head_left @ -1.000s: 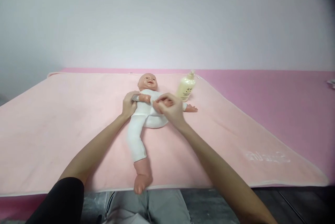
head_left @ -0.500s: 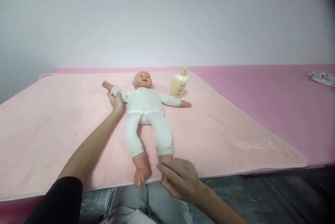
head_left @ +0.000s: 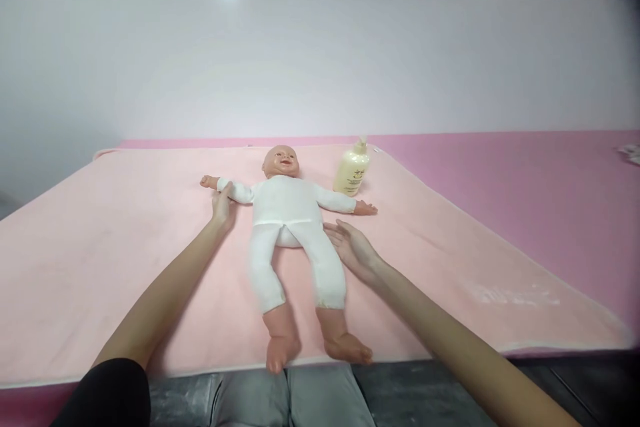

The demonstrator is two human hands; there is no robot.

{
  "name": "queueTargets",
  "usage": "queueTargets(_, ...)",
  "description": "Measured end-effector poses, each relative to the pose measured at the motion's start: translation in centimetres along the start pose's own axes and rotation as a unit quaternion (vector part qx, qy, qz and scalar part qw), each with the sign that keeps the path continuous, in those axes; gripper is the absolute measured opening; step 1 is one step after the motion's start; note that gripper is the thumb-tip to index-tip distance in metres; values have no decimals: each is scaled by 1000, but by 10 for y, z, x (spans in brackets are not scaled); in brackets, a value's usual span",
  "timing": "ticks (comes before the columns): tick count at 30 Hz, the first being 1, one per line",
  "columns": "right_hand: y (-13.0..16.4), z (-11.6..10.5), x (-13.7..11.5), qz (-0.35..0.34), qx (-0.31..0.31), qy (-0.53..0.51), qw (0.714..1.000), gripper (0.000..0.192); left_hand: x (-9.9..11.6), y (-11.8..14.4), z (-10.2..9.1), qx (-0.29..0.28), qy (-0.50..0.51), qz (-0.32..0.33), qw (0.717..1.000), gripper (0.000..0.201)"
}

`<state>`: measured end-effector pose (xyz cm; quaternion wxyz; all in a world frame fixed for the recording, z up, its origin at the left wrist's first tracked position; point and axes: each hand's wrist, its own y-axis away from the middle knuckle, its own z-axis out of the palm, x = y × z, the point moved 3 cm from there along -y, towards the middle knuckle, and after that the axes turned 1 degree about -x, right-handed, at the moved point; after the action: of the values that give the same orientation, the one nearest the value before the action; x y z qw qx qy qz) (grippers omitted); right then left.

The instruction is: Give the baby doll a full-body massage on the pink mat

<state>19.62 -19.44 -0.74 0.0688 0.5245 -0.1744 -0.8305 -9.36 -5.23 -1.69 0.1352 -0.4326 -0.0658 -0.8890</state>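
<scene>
The left hand (head_left: 223,206) pinches the doll (head_left: 286,214) by its arm, the right hand (head_left: 351,247) lies spread beside it; a tug could topple the bottle (head_left: 352,172).

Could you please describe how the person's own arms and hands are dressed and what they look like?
Both forearms are bare to the hands. The left hand and right hand wear no gloves; no rings or watch show. A black sleeve covers the left upper arm. The right arm shows no sleeve in view.
</scene>
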Motion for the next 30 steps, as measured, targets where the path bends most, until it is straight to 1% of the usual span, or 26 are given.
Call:
queueTargets(1,-14,9,1,19,-16,-31,999,21,1,1,1,-11,5,-9,1000,15)
queueTargets(4,-51,31,-2,9,-36,-81,996,19,3,4,4,-29,19,-38,999,11)
queueTargets(6,-72,41,-4,10,-46,-101,994,21,3,3,3,-33,29,-59,997,12)
queueTargets(8,-94,44,-6,10,-46,-129,991,27,4,2,1,-36,37,-78,996,13)
queueTargets(10,-115,38,-12,-23,-17,-163,986,30,6,-1,-3,-41,40,-94,994,14)
queueTargets(11,-125,31,-15,-55,12,-180,982,29,7,-3,-6,-42,39,-102,993,14)
queueTargets(13,-141,11,-23,-119,92,-210,966,21,11,-8,-11,-42,34,-114,992,15)
queueTargets(15,-150,-13,-29,-152,172,-227,946,13,16,-13,-18,-36,21,-114,993,14)
queueTargets(16,-152,-24,-31,-168,188,-213,944,15,19,-14,-21,-33,11,-109,993,13)
queueTargets(17,-151,-34,-34,-184,189,-191,946,19,22,-16,-24,-28,1,-99,995,12)
queueTargets(19,-144,-47,-37,-210,169,-145,952,31,29,-18,-32,-13,-18,-70,997,7)
queueTargets(21,-131,-55,-39,-218,159,-137,953,45,37,-17,-40,4,-36,-38,999,6)
queueTargets(23,-117,-58,-41,-218,158,-154,951,55,46,-15,-49,18,-62,-13,998,15)
queueTargets(24,-112,-58,-43,-220,154,-161,950,57,51,-14,-54,23,-80,-2,996,20)
queueTargets(26,-104,-60,-48,-226,144,-160,950,52,58,-10,-62,31,-126,23,991,28)
queueTargets(28,-102,-63,-53,-222,142,-143,954,39,62,-7,-66,31,-186,54,981,31)
queueTargets(30,-101,-69,-57,-210,149,-114,960,26,62,-5,-67,14,-256,80,963,34)
